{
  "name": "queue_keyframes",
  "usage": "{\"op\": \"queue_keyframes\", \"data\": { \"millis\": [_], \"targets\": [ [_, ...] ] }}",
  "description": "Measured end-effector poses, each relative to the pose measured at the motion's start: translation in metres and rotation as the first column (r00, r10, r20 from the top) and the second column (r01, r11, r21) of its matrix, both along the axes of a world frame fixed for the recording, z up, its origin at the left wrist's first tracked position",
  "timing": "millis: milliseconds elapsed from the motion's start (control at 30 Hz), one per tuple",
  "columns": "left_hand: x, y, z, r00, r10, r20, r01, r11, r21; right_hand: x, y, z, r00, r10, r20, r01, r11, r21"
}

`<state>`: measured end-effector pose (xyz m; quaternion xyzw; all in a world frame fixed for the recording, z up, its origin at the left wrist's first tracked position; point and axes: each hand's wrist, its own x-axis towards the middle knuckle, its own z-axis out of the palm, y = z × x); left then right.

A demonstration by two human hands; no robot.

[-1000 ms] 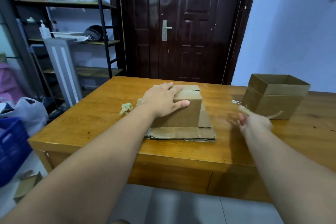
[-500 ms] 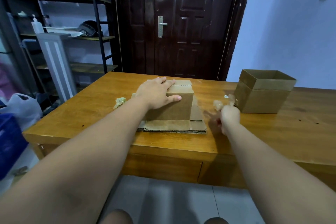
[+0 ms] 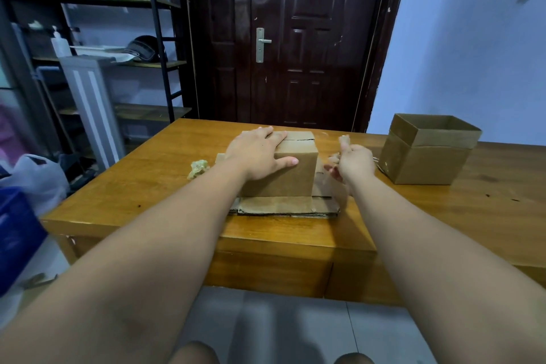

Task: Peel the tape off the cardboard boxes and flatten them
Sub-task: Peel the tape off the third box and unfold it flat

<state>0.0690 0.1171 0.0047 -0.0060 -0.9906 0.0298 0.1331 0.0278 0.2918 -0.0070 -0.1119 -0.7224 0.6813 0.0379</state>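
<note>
A closed box point(image 3: 288, 177) stood on a stack of flattened cardboard point(image 3: 280, 206), and that stack lay on the table point(image 3: 141, 186) close to its near edge, about midway along what I could see of it. The flaps on the box's top met in a seam, and the front face was plain brown.

The left hand point(image 3: 260, 154) lay flat on the box's top at its left side. Its fingers were straight and close together, pointing to the far edge, while the thumb reached down over the front face.

The right hand point(image 3: 354, 161) hung in the air just beside the box's right side, apart from it. Its fingers point(image 3: 333, 163) were curled in and the thumb stuck up. It was blurred, and I could not tell whether it pinched anything.

A small crumpled wad point(image 3: 198, 168) of pale tape sat on the table just left of the stack. An open box point(image 3: 425, 156) with its flaps folded down outside stood farther right, nearer the far edge and well apart from the closed one.

Behind the table were a dark door point(image 3: 295, 38) and, left of it, a metal shelf point(image 3: 124, 62).
</note>
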Motion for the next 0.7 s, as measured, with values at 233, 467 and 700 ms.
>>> {"op": "queue_keyframes", "data": {
  "millis": [233, 467, 700],
  "targets": [
    [0.0, 0.0, 0.0, 1.0, -0.003, -0.008, 0.003, 1.0, 0.002, -0.004, -0.02, 0.037, 0.985, -0.074, -0.156, 0.086, 0.994, 0.068],
    [-0.006, -0.005, 0.0, 0.999, -0.023, 0.034, 0.021, 0.998, 0.059, -0.009, -0.063, 0.057, 0.932, 0.244, -0.268, -0.131, 0.916, 0.379],
    [-0.011, -0.01, 0.005, 1.0, 0.007, 0.004, -0.008, 0.915, 0.404, -0.011, -0.09, 0.044, 0.912, 0.266, -0.312, -0.198, 0.952, 0.235]
  ]
}}
